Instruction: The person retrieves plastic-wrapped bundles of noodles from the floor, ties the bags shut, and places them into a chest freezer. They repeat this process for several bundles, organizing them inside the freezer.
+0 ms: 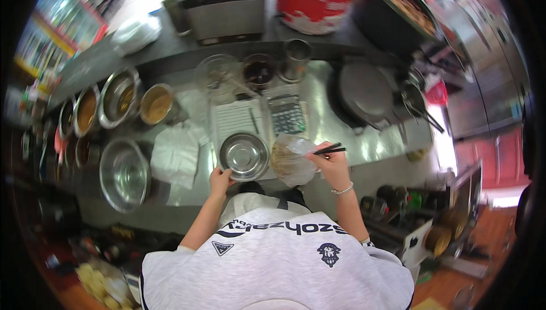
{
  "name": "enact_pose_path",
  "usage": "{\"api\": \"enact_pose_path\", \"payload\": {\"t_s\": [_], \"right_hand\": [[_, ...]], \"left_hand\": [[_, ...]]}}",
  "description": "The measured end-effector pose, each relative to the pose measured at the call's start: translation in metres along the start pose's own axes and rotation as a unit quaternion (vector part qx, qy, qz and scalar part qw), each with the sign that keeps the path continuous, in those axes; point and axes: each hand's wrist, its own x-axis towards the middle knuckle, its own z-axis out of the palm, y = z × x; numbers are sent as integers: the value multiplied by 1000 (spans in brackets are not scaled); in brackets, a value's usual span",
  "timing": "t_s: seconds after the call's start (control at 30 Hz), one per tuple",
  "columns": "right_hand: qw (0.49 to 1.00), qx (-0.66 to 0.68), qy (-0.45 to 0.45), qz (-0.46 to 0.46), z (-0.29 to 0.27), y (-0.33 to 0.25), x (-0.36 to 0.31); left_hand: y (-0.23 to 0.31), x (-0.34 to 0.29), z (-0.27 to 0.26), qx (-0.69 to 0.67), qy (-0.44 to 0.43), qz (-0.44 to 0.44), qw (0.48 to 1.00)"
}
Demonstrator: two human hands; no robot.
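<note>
Along the near edge of the silvery metal worktop [364, 145], the left hand [220, 182] grasped the rim of a shiny round steel bowl [244, 156], thumb at the lip. No contents visible in the bowl. Just beside it, to the right, sat a thin clear plastic bag [290, 164] with pale brown stuff inside; kind unclear.

Right hand [330, 165]: fingers pinched around a pair of slim black chopsticks [334, 148], their visible ends pointing off to the right. Fingertips were at the bag's right side; whether they also gripped the film, could not tell.

Beyond the bowl lay a white lined paper sheet [236, 119]; beyond the bag, a dark calculator with rows of keys [286, 115]. Off to the left, a flat pile of white plastic bags [175, 153].

On handling, my judgement: the rim grip suited an empty-looking, light bowl, provided it was kept level. The film looked limp, apt to fold inward, so its mouth was best spread wide and the stick tips kept from piercing it. Paper and calculator seemed near enough to catch drips; small, low movements were the safer choice.
</note>
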Motion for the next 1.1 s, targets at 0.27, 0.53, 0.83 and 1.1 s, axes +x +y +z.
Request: {"api": "enact_pose_path", "payload": {"t_s": [0.27,0.53,0.83,1.1], "right_hand": [[932,-109,342,-50,-178,35,-103],[790,-330,517,2,-347,90,-199],[760,-188,610,122,-516,126,-256],[775,-266,559,131,-670,130,-208]], "left_hand": [[71,-29,135,64,-227,-38,971],[59,-109,424,154,-406,-81,897],[123,-120,747,-31,-512,85,854],[171,48,952,190,-295,198,915]]}}
